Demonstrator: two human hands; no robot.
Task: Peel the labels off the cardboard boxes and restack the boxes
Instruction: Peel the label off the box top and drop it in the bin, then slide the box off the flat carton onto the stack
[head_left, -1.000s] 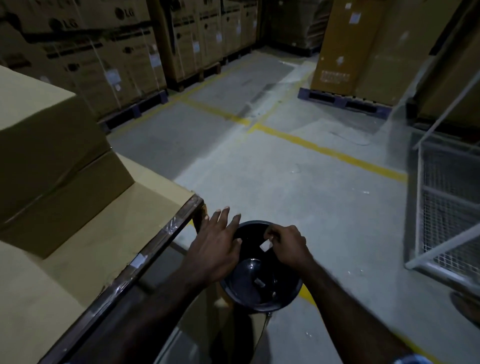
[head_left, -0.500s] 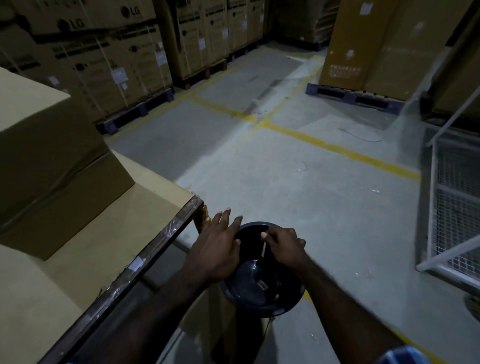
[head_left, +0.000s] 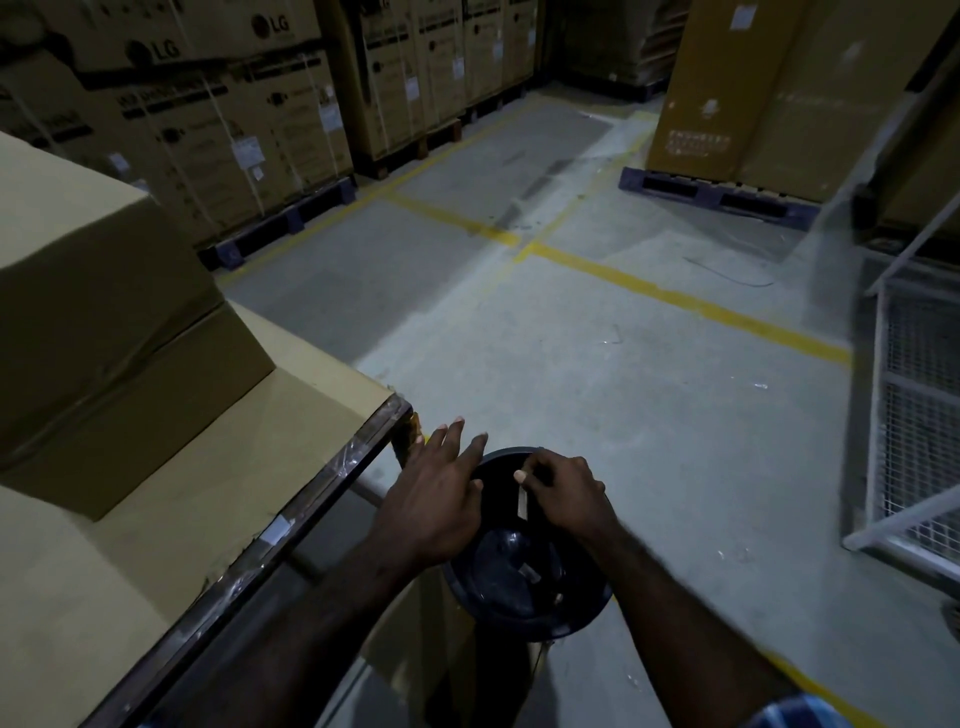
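Over the round black bin (head_left: 524, 582), the right hand (head_left: 563, 493) pinches a pale label strip (head_left: 521, 503) hanging at its nine o'clock. The left hand (head_left: 434, 506), fingers straight and released, rests on the bin's rim. Cardboard boxes (head_left: 114, 332) sit stacked at ten o'clock of both hands.

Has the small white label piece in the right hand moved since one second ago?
Yes. The label piece now hangs edge-on from the right hand, nearer the bin's far rim.
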